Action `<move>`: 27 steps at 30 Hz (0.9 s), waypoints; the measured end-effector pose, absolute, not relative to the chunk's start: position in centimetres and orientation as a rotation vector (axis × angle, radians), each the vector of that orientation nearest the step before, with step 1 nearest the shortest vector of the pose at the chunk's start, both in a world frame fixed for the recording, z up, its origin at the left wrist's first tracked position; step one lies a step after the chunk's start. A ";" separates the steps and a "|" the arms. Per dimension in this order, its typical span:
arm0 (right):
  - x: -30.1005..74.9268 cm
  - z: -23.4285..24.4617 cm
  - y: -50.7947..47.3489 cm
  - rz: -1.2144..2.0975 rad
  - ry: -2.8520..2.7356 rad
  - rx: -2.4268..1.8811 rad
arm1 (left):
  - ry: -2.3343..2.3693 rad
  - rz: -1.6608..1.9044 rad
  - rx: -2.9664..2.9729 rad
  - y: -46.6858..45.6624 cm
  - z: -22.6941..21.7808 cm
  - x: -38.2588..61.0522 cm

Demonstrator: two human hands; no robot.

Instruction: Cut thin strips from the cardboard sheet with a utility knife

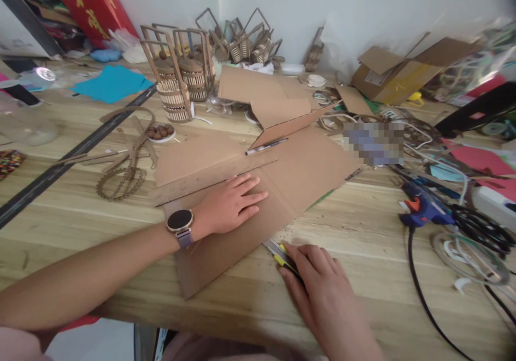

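Note:
My left hand (231, 205) lies flat on a sheet of brown cardboard (217, 261), fingers spread, with a watch (180, 221) on the wrist. In my right hand (320, 275) is a yellow and black utility knife (284, 256). Its blade is out and points at the near edge of the cardboard; whether it touches cannot be made out. A long slit or edge runs across the sheet beyond my left hand. Farther back, a pen (266, 146) rests on the cardboard beside a raised flap (290, 127).
A blue hot glue gun (427, 205) with a black cable lies at the right. Small bamboo baskets (173, 97) stand at the back left, near blue paper (110, 84) and a dish of brown beads (160, 132). An open carton (403, 73) sits at the back right.

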State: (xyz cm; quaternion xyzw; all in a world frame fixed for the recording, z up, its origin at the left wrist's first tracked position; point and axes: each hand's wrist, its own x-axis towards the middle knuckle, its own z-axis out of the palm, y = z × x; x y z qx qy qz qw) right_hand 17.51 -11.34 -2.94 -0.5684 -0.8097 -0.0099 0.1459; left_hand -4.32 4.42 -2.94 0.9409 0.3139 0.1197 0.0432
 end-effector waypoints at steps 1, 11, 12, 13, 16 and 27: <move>17.4 -3.1 -11.6 -0.042 -2.330 -1.639 | 0.960 0.362 2.876 4.4 -2.9 -4.3; 16.0 -2.9 -11.8 -0.042 -2.403 -1.610 | 0.968 0.348 2.867 4.4 -2.8 -4.3; 15.9 -2.7 -11.8 -0.042 -2.404 -1.604 | 0.965 0.355 2.869 4.4 -2.8 -4.3; 15.9 -2.6 -11.9 -0.038 -2.409 -1.596 | 0.962 0.361 2.873 4.4 -2.8 -4.3; 15.8 -2.5 -12.3 -0.031 -2.425 -1.566 | 0.961 0.379 2.886 4.4 -2.9 -4.3; 15.0 -3.0 -12.6 -0.020 -2.499 -1.480 | 0.987 0.328 2.863 4.4 -2.7 -4.2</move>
